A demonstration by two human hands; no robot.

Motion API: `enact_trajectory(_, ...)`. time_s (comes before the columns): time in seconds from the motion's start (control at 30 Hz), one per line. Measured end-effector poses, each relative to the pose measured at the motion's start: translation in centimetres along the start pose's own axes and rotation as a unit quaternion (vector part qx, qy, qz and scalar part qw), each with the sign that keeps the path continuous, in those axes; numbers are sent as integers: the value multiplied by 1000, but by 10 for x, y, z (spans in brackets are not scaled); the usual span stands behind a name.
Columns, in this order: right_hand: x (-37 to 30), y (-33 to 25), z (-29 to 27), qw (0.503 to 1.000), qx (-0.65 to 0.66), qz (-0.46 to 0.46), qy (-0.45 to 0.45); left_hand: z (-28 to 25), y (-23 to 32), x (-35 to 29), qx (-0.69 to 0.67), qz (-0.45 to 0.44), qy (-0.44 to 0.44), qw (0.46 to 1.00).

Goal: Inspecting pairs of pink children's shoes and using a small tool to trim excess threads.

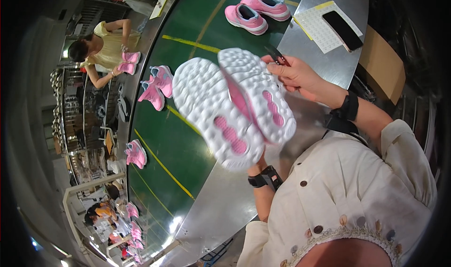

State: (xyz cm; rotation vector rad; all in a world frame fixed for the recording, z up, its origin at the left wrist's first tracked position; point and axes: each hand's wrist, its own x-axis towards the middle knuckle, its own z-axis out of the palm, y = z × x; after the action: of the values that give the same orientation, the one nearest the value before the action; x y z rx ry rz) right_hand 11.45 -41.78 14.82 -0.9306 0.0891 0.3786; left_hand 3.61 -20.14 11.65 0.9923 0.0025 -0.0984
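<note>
We stand at a long green conveyor belt (159, 140) edged by a metal worktable (225, 206), where pink shoes ride past, one pair (257, 11) at the far end and another (157, 86) nearer a co-worker. Above the belt we hold a pair of white-soled sneakers (235, 107) pressed together, soles up toward our eyes, probably so the tread can be looked over. Our left hand (257, 166) is mostly hidden under them (its fingers cannot be judged, though it evidently carries the pair). Our right hand (293, 74) touches the right sole's edge, fingers pinched around small dark snips (277, 55). A phone (344, 30) lies on a sheet.
</note>
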Motion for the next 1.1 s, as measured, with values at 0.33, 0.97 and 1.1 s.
enact_trajectory(0.33,1,34,-57,976,-183,22,116,56,-31,21,737,41,-122,663)
enact_trajectory(0.97,7,70,-78,942,-295,-135,80,72,-32,116,646,72,-169,741)
enact_trajectory(1.1,10,81,-81,961,-224,-139,86,82,-41,123,725,45,-163,667)
